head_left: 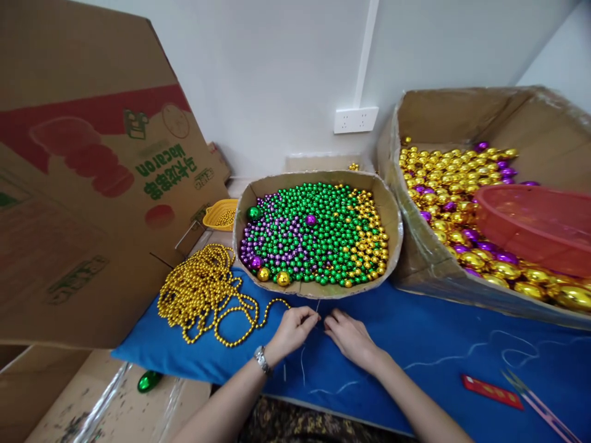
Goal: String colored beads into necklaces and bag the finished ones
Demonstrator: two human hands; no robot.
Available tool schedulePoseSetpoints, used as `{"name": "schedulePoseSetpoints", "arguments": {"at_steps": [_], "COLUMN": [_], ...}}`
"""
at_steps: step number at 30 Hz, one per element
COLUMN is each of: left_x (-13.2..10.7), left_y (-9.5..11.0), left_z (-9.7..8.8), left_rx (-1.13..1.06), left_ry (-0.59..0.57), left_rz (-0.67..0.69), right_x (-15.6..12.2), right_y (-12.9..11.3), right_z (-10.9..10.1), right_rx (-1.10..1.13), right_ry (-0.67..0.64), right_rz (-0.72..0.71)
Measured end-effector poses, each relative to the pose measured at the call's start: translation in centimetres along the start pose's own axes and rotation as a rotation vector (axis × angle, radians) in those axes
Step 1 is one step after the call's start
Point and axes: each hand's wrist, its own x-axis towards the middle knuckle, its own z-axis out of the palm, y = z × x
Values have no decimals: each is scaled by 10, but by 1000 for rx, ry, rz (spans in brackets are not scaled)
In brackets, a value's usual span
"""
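My left hand and my right hand meet over a blue cloth, both pinched on a thin white thread that trails toward me. A watch sits on my left wrist. A long strand of gold beads lies coiled on the cloth to the left, its end running toward my left hand. Just beyond my fingers stands a shallow cardboard tray filled with small green, purple and gold beads plus a few bigger balls.
A large cardboard box of big gold and purple balls with a red plastic basin stands right. A tall printed carton leans left. A yellow basket, a red strip, scissors and a loose green ball lie nearby.
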Motion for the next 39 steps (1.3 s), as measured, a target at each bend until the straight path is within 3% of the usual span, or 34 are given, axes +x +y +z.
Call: {"name": "schedulePoseSetpoints", "arguments": {"at_steps": [4, 9, 12, 19, 24, 30, 34, 39], "left_x": [0, -3, -6, -9, -10, -14, -16, -18], "left_y": [3, 10, 13, 19, 26, 31, 31, 27], "left_z": [2, 3, 1, -4, -2, -3, -8, -7], "left_rx": [-59, -238, -285, -132, -72, -74, 8, -42], "left_ry": [-53, -268, -306, -255, -220, -158, -39, 81], "left_rz": [-28, -149, -163, -41, 19, 42, 92, 94], "right_x": [-12, -19, -20, -29, -28, -28, -35, -43], "right_y": [-5, -4, -3, -2, -10, -13, -7, -13], "right_z": [-17, -37, -39, -50, -40, -36, -41, -25], "right_rx": [41, 69, 86, 185, 300, 454, 653, 860], "right_ry": [31, 138, 196, 351, 292, 255, 157, 129], "right_rz": [-75, -77, -82, -107, -164, -30, 39, 101]}}
